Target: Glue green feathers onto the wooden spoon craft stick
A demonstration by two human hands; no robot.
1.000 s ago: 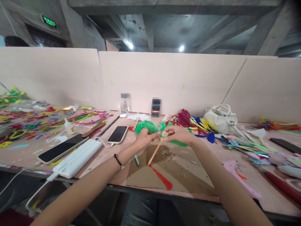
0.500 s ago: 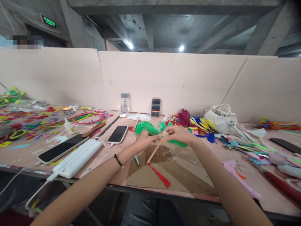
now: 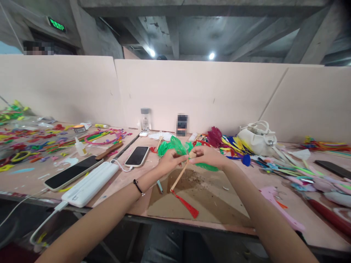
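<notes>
1. You hold a small fan with both hands over the cardboard sheet on the counter. The step in hand looks like fixing green feathers to the head of the wooden stick.
2. Your left hand is closed in a pinch on the green feathers, just at the place where they meet the stick.
3. Your right hand is also closed; its fingers grip the top of the stick and the feathers on that side. More green shows under it, touching the counter or just above, I cannot tell which.
4. The stick is tilted, lower end toward you & to the left. A red tassel hangs from that end and lies on the cardboard.
5. Next move, as I judge it: keep the pinch firm and the feathers spread evenly, because they are light and slip easily. The joint itself is hidden by your fingers, so I cannot say if glue is there.
6. Nearby: a glue bottle, a phone on a cable, a power bank, a pile of coloured feathers and a white bag, all apart from your hands.
</notes>
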